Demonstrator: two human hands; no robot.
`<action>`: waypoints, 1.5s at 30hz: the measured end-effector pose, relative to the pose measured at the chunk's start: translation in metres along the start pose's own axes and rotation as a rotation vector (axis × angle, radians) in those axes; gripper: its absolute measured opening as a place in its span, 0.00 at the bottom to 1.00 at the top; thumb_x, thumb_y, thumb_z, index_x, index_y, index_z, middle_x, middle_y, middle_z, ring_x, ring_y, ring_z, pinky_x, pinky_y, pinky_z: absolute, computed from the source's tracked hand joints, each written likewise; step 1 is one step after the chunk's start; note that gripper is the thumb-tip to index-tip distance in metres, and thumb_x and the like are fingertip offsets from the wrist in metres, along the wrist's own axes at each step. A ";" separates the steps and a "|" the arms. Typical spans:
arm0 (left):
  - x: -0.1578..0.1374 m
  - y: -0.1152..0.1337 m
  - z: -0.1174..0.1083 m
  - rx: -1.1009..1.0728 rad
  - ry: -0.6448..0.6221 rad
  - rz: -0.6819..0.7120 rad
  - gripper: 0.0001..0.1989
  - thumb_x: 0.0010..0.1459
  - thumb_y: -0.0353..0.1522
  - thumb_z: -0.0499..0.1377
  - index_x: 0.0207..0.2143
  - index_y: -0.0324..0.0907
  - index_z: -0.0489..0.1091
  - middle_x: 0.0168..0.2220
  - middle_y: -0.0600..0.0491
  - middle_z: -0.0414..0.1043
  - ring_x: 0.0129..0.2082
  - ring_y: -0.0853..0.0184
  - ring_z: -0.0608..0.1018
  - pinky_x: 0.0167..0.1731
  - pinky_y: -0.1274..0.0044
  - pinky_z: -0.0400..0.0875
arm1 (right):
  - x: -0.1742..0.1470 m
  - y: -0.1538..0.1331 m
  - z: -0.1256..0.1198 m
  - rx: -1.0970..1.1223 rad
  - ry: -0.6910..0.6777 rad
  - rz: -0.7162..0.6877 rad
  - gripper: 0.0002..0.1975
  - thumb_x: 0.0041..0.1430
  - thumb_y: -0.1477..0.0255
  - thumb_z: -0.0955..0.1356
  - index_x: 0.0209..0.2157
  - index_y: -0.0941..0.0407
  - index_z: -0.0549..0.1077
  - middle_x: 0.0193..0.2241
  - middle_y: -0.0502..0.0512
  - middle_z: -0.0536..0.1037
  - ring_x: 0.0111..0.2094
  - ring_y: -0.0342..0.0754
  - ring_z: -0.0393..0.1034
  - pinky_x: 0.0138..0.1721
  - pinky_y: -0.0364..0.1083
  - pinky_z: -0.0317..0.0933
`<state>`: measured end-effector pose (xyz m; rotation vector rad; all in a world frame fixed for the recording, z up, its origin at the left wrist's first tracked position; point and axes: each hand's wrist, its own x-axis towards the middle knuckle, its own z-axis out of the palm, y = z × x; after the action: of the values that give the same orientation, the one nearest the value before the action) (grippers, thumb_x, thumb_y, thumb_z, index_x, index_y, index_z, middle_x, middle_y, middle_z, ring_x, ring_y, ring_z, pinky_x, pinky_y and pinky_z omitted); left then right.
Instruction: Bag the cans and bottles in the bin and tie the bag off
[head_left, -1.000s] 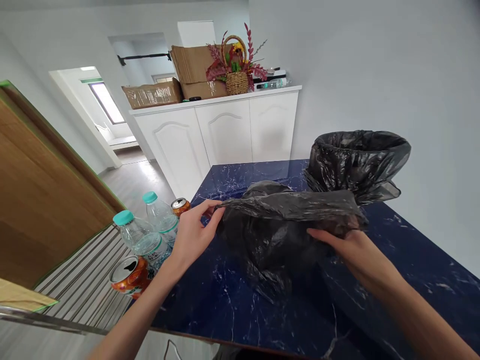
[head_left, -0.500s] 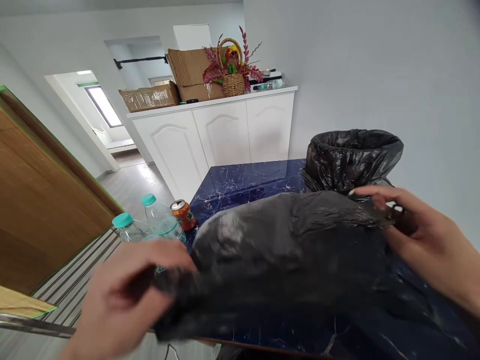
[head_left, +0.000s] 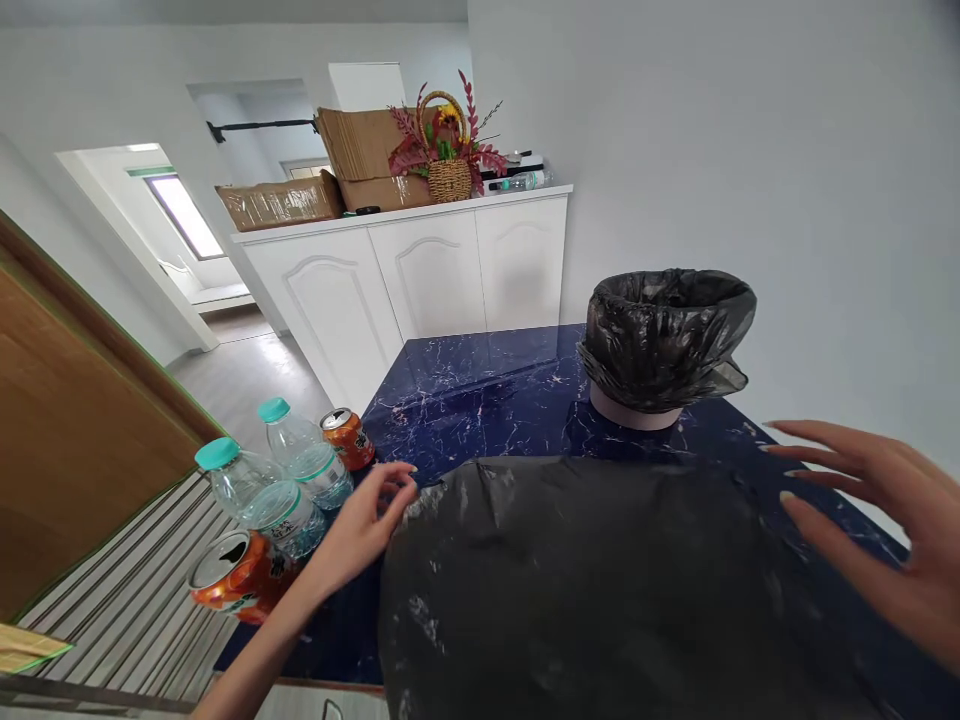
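Note:
A black plastic garbage bag is spread broad and fairly flat in front of me, over the near part of the blue marbled table. At its upper left corner, my left hand has thumb and fingers curled together on the bag's edge. My right hand is beside the bag's right side, fingers spread and holding nothing. Behind the bag stands a pale bin with a black liner folded over its rim.
Left of my left hand stand two clear bottles with teal caps, one nearer and one farther. One orange can is near, another farther back. Beyond are a white cabinet, cardboard boxes and a flower basket.
The black bag has gone from a bunched, blurred strip between both hands to a wide sheet lower down. My right hand has let go and opened. The view has shifted somewhat.

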<state>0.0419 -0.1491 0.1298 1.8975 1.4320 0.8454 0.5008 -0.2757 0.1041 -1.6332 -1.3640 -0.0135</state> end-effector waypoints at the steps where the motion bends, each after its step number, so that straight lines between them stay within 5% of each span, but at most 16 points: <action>1: 0.001 -0.005 0.005 -0.010 -0.107 -0.011 0.24 0.58 0.49 0.64 0.49 0.43 0.74 0.47 0.45 0.79 0.45 0.55 0.80 0.44 0.67 0.76 | -0.009 -0.016 0.001 -0.028 -0.057 -0.073 0.29 0.58 0.50 0.71 0.62 0.29 0.73 0.58 0.55 0.80 0.52 0.69 0.80 0.55 0.69 0.75; 5: 0.000 -0.014 0.029 0.022 -0.347 0.059 0.14 0.58 0.43 0.63 0.41 0.44 0.74 0.48 0.46 0.77 0.49 0.56 0.79 0.52 0.67 0.74 | -0.046 -0.063 0.026 0.125 -0.465 -0.251 0.28 0.65 0.52 0.70 0.65 0.26 0.70 0.66 0.44 0.74 0.62 0.71 0.73 0.62 0.72 0.71; 10: 0.005 -0.014 0.051 0.096 -0.397 0.074 0.13 0.61 0.44 0.62 0.35 0.44 0.69 0.33 0.54 0.75 0.33 0.64 0.74 0.34 0.75 0.69 | -0.069 -0.042 0.074 0.094 -0.987 -0.051 0.38 0.62 0.48 0.74 0.70 0.25 0.60 0.74 0.37 0.55 0.75 0.78 0.44 0.71 0.82 0.39; 13: 0.016 -0.019 0.046 0.098 -0.290 0.061 0.16 0.64 0.47 0.59 0.36 0.44 0.68 0.33 0.55 0.76 0.33 0.63 0.76 0.33 0.74 0.68 | -0.060 -0.006 0.099 0.001 -1.010 -0.029 0.39 0.65 0.46 0.71 0.73 0.29 0.56 0.76 0.41 0.49 0.76 0.77 0.37 0.71 0.81 0.35; 18: 0.038 -0.038 0.011 0.271 0.077 -0.025 0.15 0.64 0.48 0.55 0.40 0.46 0.66 0.38 0.49 0.80 0.42 0.53 0.82 0.40 0.68 0.74 | -0.021 0.025 0.124 -0.248 -0.683 -0.197 0.37 0.71 0.47 0.64 0.73 0.50 0.65 0.76 0.60 0.54 0.76 0.73 0.41 0.73 0.75 0.40; 21: 0.036 -0.051 -0.008 0.410 0.108 -0.054 0.22 0.64 0.50 0.56 0.51 0.43 0.65 0.48 0.41 0.80 0.53 0.45 0.82 0.45 0.62 0.77 | -0.013 0.000 0.119 -0.306 -0.625 -0.291 0.35 0.75 0.49 0.60 0.75 0.50 0.60 0.77 0.56 0.52 0.77 0.67 0.40 0.74 0.70 0.46; 24: 0.019 -0.054 -0.020 0.546 0.122 0.147 0.31 0.67 0.48 0.58 0.65 0.41 0.60 0.62 0.36 0.72 0.62 0.44 0.77 0.57 0.55 0.76 | -0.021 -0.048 0.106 -0.258 -0.744 -0.339 0.32 0.77 0.50 0.57 0.77 0.42 0.55 0.77 0.47 0.49 0.77 0.63 0.41 0.73 0.68 0.51; 28: -0.001 -0.048 -0.025 0.590 -0.224 0.505 0.25 0.76 0.35 0.50 0.72 0.53 0.58 0.72 0.48 0.63 0.73 0.56 0.65 0.70 0.61 0.65 | -0.038 -0.093 0.101 -0.114 -1.076 -0.342 0.33 0.76 0.46 0.58 0.77 0.38 0.51 0.77 0.44 0.44 0.77 0.67 0.39 0.72 0.70 0.53; 31: -0.006 -0.056 -0.019 0.607 -0.452 0.528 0.31 0.75 0.32 0.53 0.76 0.57 0.52 0.76 0.52 0.57 0.77 0.56 0.58 0.71 0.59 0.63 | -0.044 -0.090 0.109 -0.105 -1.225 -0.277 0.36 0.73 0.42 0.58 0.76 0.37 0.49 0.77 0.45 0.40 0.76 0.71 0.34 0.71 0.75 0.47; 34: -0.009 -0.074 -0.005 0.659 -0.444 0.513 0.42 0.72 0.37 0.59 0.79 0.55 0.39 0.79 0.48 0.46 0.78 0.49 0.52 0.72 0.51 0.59 | -0.044 -0.063 0.119 -0.153 -1.199 -0.256 0.34 0.74 0.43 0.58 0.76 0.33 0.47 0.77 0.42 0.38 0.76 0.69 0.33 0.72 0.75 0.43; 38: -0.015 -0.091 0.011 0.763 -0.349 0.503 0.45 0.72 0.47 0.58 0.80 0.52 0.35 0.79 0.46 0.42 0.78 0.45 0.50 0.71 0.48 0.56 | -0.043 -0.039 0.121 -0.263 -1.010 -0.284 0.33 0.75 0.46 0.60 0.76 0.35 0.51 0.77 0.45 0.45 0.75 0.69 0.43 0.70 0.72 0.56; 45: -0.024 -0.068 0.008 0.785 -0.254 0.484 0.38 0.70 0.52 0.58 0.75 0.48 0.57 0.72 0.43 0.64 0.70 0.47 0.70 0.68 0.54 0.67 | -0.081 -0.085 0.127 -0.221 -0.487 -0.988 0.42 0.72 0.47 0.66 0.77 0.53 0.55 0.72 0.61 0.64 0.69 0.65 0.65 0.63 0.59 0.71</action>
<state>0.0037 -0.1574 0.0688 2.8932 1.2524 0.1965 0.3378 -0.2612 0.0471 -0.9953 -2.5046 -0.3784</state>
